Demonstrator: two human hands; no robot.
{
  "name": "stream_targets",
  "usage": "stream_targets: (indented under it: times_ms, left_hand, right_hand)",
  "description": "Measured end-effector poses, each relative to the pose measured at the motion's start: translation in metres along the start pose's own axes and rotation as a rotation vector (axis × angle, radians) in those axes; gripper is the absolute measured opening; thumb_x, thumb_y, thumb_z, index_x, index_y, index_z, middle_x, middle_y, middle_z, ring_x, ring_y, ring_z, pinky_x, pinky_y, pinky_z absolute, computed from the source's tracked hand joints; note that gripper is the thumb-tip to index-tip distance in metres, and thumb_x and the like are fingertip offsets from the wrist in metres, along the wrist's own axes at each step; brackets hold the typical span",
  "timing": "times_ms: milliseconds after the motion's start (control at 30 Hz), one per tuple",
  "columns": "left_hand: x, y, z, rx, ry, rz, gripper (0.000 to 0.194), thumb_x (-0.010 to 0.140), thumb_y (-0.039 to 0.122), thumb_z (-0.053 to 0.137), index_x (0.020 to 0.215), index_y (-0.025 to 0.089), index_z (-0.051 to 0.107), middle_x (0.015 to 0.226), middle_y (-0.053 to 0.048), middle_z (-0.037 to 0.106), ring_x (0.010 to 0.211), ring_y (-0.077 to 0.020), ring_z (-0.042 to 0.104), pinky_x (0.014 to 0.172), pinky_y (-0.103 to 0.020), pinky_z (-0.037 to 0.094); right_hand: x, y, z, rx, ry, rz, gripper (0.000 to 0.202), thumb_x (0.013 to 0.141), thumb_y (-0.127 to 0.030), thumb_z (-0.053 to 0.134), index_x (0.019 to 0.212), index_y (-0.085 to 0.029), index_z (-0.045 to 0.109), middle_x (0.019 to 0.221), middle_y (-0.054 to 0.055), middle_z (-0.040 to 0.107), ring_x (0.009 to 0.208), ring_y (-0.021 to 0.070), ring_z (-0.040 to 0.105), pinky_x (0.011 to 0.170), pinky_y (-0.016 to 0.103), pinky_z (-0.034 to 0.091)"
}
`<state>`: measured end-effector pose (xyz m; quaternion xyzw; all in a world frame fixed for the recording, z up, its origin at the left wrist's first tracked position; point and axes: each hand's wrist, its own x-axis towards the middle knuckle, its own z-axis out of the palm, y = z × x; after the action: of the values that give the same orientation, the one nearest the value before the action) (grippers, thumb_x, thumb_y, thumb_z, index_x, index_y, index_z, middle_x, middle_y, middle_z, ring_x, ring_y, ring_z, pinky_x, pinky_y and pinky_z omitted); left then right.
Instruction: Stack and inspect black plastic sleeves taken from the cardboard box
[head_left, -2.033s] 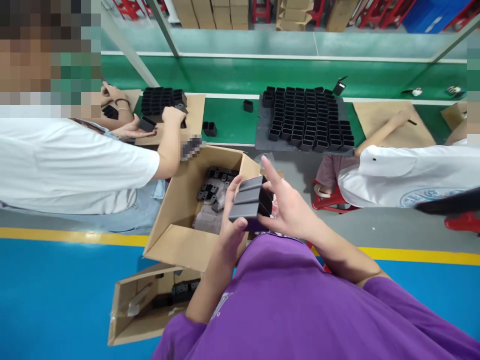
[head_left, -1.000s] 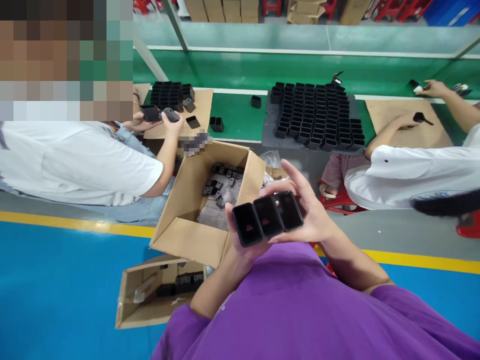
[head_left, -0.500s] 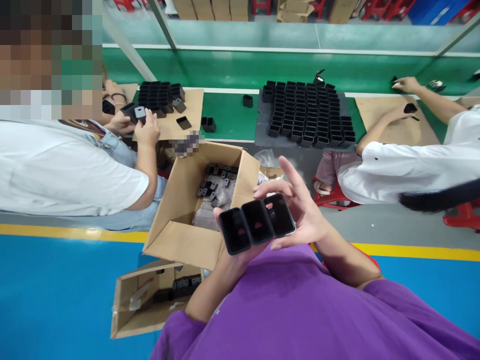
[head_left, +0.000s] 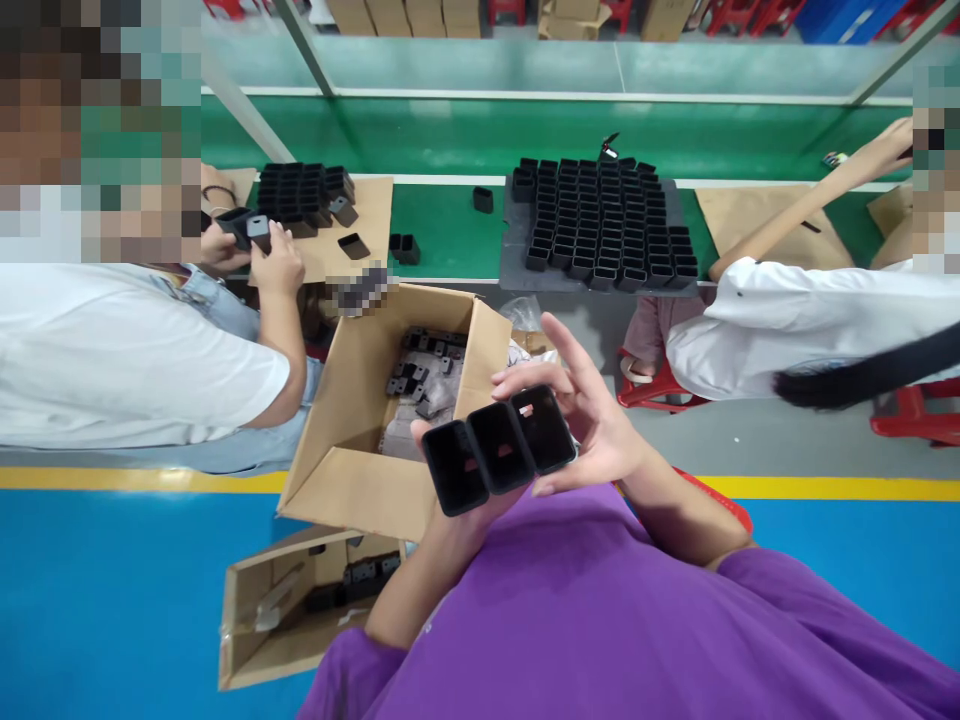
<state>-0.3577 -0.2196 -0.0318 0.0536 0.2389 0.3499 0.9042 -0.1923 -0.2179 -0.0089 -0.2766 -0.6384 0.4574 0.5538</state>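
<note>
Three black open-topped plastic cases (head_left: 498,450) sit side by side in a row in front of my purple shirt, their hollow insides facing up at me. My left hand (head_left: 480,512) holds the row from beneath, with its thumb tip at the left end and most of its fingers hidden. At the right end, my right hand (head_left: 606,435) grips the last case between the thumb and bent fingers, while one finger points up and away. Just beyond them stands an open cardboard box (head_left: 360,400) with small dark cases and clear plastic bags inside.
Many black cases (head_left: 600,220) stand in rows on a dark mat on the green workbench (head_left: 442,230). A second cardboard box (head_left: 240,630) lies lower left. Co-workers in white shirts sit left and right; the left one's hands (head_left: 274,260) hold cases. A red stool (head_left: 712,500) is behind my right arm.
My hands and the three cases appear slightly further left, along with the whole scene. The right co-worker's arm has reached up and outward. My hold looks the same.
</note>
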Motion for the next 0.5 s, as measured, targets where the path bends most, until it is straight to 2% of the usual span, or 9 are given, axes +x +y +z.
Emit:
stream_targets:
  times_ms: [100, 267, 367, 500]
  left_hand:
    - [0.0, 0.002, 0.007, -0.007, -0.059, 0.031, 0.086, 0.053, 0.097, 0.069, 0.101, 0.026, 0.073, 0.104, -0.004, 0.079, 0.139, -0.039, 0.058, 0.122, -0.056, 0.041]
    - [0.001, 0.005, 0.013, 0.044, -0.097, 0.078, 0.072, 0.051, 0.089, 0.079, 0.092, 0.029, 0.074, 0.09, 0.003, 0.08, 0.118, -0.0328, 0.072, 0.119, -0.053, 0.046]
    - [0.0, 0.006, 0.013, 0.067, -0.083, 0.066, 0.075, 0.05, 0.091, 0.077, 0.094, 0.031, 0.075, 0.093, 0.003, 0.08, 0.124, -0.0342, 0.069, 0.117, -0.052, 0.049]
    - [-0.001, 0.006, 0.011, 0.067, -0.048, 0.062, 0.079, 0.056, 0.098, 0.066, 0.095, 0.03, 0.073, 0.099, -0.002, 0.078, 0.136, -0.0377, 0.059, 0.115, -0.057, 0.048]
  right_hand:
    - [0.0, 0.002, 0.001, 0.053, -0.013, -0.038, 0.135, 0.074, -0.066, 0.086, 0.166, -0.034, -0.007, 0.135, 0.011, 0.064, 0.131, 0.0268, 0.061, 0.113, 0.05, 0.05]
    - [0.0, 0.003, 0.002, 0.089, -0.014, -0.007, 0.135, 0.074, -0.066, 0.085, 0.166, -0.033, -0.008, 0.134, 0.012, 0.065, 0.131, 0.0273, 0.061, 0.112, 0.051, 0.05]
    - [0.001, 0.003, 0.002, 0.068, -0.018, 0.006, 0.136, 0.074, -0.066, 0.085, 0.166, -0.032, -0.009, 0.133, 0.012, 0.066, 0.131, 0.0277, 0.062, 0.112, 0.051, 0.05]
    - [0.002, 0.002, -0.001, 0.047, -0.037, -0.053, 0.137, 0.071, -0.064, 0.088, 0.167, -0.034, -0.005, 0.134, 0.011, 0.066, 0.132, 0.0281, 0.061, 0.113, 0.051, 0.05]
